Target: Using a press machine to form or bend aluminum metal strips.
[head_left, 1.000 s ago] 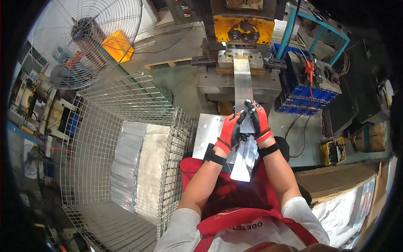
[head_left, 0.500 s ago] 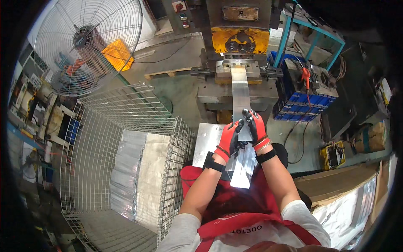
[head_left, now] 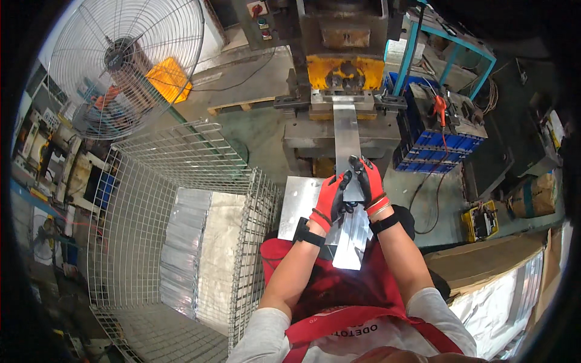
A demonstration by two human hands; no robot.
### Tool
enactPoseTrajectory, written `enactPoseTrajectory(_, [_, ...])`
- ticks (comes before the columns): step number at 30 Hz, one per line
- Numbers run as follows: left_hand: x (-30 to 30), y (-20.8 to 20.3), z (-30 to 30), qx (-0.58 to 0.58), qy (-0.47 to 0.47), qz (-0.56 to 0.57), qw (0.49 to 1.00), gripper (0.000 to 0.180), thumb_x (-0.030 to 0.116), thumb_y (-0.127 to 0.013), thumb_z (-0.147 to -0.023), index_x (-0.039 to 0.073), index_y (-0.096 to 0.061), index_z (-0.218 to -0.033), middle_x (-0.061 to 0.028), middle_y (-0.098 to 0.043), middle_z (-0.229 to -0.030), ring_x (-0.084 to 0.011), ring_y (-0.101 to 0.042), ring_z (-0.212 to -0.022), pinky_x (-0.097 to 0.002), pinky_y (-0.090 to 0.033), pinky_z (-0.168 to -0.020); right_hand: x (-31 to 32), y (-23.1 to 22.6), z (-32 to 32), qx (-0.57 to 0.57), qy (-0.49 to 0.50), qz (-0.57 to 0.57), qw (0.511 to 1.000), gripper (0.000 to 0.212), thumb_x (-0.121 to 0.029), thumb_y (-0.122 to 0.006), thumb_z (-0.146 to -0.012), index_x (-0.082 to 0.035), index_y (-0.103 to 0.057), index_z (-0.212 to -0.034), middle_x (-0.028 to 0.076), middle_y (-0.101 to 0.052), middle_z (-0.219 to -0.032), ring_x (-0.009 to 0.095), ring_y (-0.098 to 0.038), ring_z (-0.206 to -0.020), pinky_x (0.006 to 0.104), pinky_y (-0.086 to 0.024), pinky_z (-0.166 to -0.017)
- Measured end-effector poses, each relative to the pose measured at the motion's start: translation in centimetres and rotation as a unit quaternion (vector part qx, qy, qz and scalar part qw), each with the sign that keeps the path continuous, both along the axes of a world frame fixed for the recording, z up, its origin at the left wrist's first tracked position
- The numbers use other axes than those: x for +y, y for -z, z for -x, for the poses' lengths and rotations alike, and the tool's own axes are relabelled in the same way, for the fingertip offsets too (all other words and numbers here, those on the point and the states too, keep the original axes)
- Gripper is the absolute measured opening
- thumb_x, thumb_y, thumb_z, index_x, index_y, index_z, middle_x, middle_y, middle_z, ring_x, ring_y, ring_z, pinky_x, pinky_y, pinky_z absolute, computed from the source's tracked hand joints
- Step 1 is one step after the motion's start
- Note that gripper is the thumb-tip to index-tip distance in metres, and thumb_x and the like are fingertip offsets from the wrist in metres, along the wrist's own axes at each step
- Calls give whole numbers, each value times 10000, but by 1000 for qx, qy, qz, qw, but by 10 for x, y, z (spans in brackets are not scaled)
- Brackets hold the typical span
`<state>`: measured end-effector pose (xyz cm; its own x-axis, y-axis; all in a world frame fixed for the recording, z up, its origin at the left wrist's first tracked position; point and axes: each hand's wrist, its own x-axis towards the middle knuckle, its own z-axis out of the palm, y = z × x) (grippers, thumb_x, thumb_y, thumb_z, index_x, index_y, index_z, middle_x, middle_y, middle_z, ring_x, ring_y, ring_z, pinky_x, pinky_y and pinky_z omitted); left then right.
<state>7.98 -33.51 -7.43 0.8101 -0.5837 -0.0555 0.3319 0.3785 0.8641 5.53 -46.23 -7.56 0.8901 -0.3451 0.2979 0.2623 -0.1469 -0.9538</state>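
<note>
A long flat metal strip runs from my hands to a press, its far end in the die under the lowered yellow ram. My left hand, in a red and black glove, is closed on the strip's near left edge. On the opposite edge my right hand, gloved alike, grips with thumb and fingers. Beneath my hands several shiny metal strips lie over my lap. A flat metal sheet or plate is just left of them.
At my left stands a wire mesh cage with stacked metal strips inside. A large fan is behind it. Blue crates with a red-handled tool on top stand right of the press. A cardboard box is at near right.
The press's yellow ram has moved down toward the die and the strip's far end. My hands have stayed almost in place on the strip.
</note>
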Motion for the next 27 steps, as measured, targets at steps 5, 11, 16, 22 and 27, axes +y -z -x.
enactPoseTrajectory(5, [2, 20, -8, 5, -13, -12, 1000, 210, 272, -519, -872, 74, -587, -846, 17, -560, -715, -61, -535, -606, -202, -427, -494, 3, 7, -4, 10, -20, -102, 995, 310, -202, -498, -858, 35, -564, -1047, 92, -600, -984, 168, -560, -904, 293, -424, -809])
enactPoseTrajectory(11, [2, -21, 5, 9, 57, 1, 998, 215, 264, -493, -887, 71, -585, -867, 17, -555, -711, -62, -527, -604, -208, -430, -502, -13, 25, -9, 57, -40, -259, 963, 270, -189, -531, -850, 23, -577, -1011, 50, -598, -942, 139, -550, -867, 268, -424, -787])
enactPoseTrajectory(16, [26, -14, 39, -30, 13, -34, 999, 221, 263, -519, -880, 53, -573, -921, 22, -547, -712, -53, -515, -568, -214, -413, -480, 20, -9, 33, 85, 11, -81, 993, 255, -186, -532, -859, 11, -564, -1018, 25, -585, -917, 117, -541, -839, 240, -417, -763])
enactPoseTrajectory(22, [103, -12, 86, -308, -1, -381, 872, 254, 287, -522, -850, 54, -568, -937, -74, -588, -747, -171, -574, -662, -278, -439, -559, 30, -62, 100, -71, 110, 236, 963, 607, -155, -642, -743, -30, -368, -1269, 118, -467, -1190, 249, -462, -1076, 365, -341, -934])
enactPoseTrajectory(27, [148, -62, 90, -604, 33, -498, 621, 169, 274, -561, -771, 122, -529, -839, -59, -548, -706, -246, -565, -673, -355, -431, -570, 31, -128, 115, -16, -51, 671, 740, 518, -305, -635, -697, -106, -483, -1150, 123, -487, -1157, 302, -411, -1116, 522, -215, -988])
